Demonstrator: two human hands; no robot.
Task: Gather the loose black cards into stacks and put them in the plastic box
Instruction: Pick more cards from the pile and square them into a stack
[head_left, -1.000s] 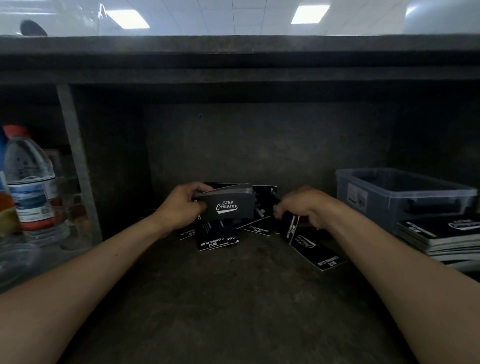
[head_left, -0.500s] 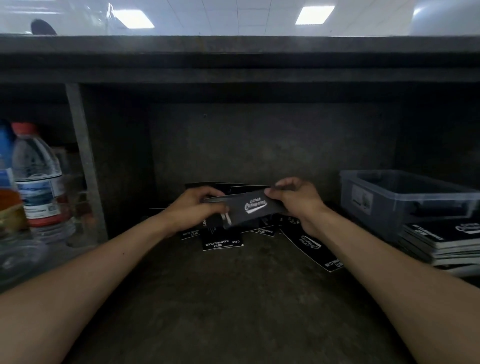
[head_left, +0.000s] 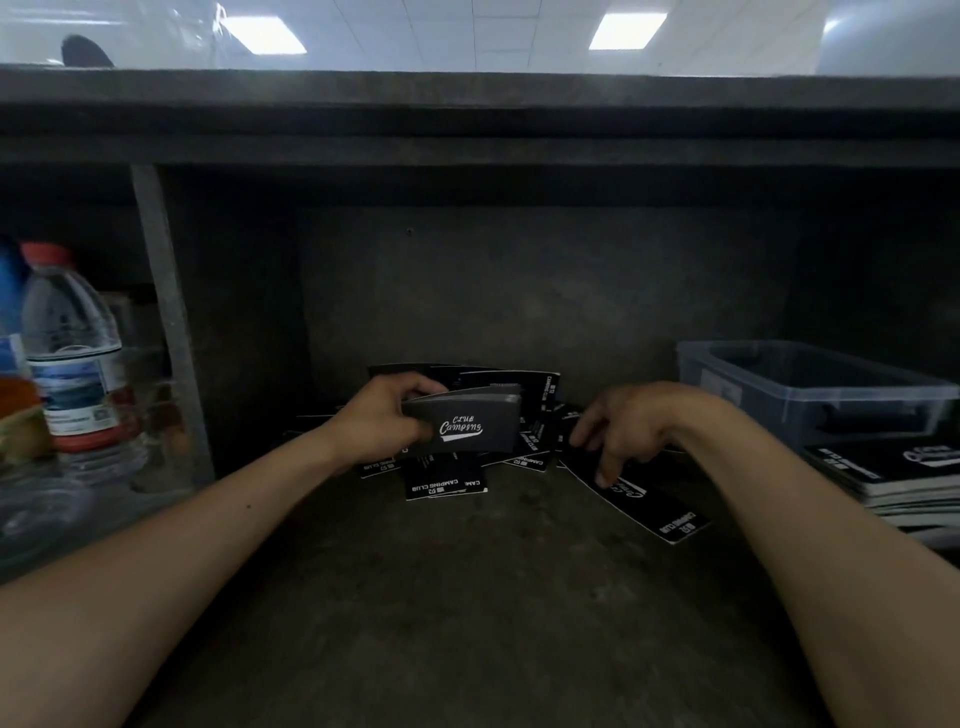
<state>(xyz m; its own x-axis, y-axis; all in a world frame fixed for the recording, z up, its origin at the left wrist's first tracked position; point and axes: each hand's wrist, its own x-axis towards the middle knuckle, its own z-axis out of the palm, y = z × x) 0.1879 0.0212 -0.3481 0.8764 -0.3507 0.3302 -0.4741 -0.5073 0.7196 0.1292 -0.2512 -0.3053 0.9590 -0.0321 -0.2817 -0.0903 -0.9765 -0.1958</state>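
Your right hand (head_left: 623, 426) has let go of the stack (head_left: 467, 423) it was pinching half a second ago. It has dropped to about four o'clock of the stack, where its fingers hang spread and loose. One fingertip (head_left: 601, 478) touches a long black card (head_left: 649, 506) lying flat on the shelf floor (head_left: 467, 597), and the hand grips nothing.

Your left hand (head_left: 384, 421) alone holds the stack now, thumb on the near face and fingers curled over the top edge. It keeps the stack raised above the floor, with the white "Club Camping" lettering facing you.

Below and behind the stack, the loose cards (head_left: 441, 480) lie scattered and overlapping. Some are up near the back wall at twelve o'clock of the stack. Others lie flat at six o'clock with their white print showing.

The plastic box (head_left: 810, 384) stands at three o'clock of your right hand, well apart from both hands and open at the top. Its inside is too dim to make out. A pile of black printed sheets (head_left: 893, 473) lies just in front of the box, at the right edge of your view.

Far off at nine o'clock, a water bottle (head_left: 72, 353) with a red cap stands upright beyond a grey metal post (head_left: 166, 322).
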